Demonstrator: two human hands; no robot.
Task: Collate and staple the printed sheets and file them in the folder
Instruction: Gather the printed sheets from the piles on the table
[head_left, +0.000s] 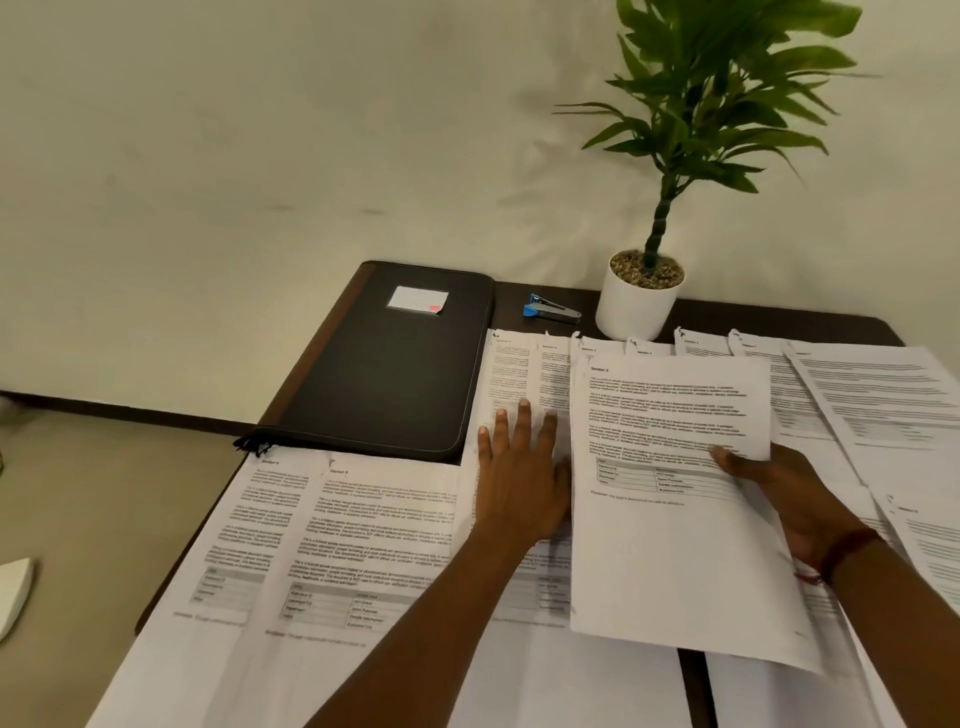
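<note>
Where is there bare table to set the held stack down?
Bare table shows only around the stapler, between folder and pot, and in a strip right of the pot. Overlapping sheets crowd the rest, bar a thin gap near the front edge.

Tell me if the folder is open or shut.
Shut: the folder lies flat, cover down with the label on top; none of its inside shows.

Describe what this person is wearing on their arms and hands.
Both forearms are bare, with no sleeves in view. The right hand has a dark reddish, thread-like band around its wrist. The left hand shows no ring, watch or band.
</note>
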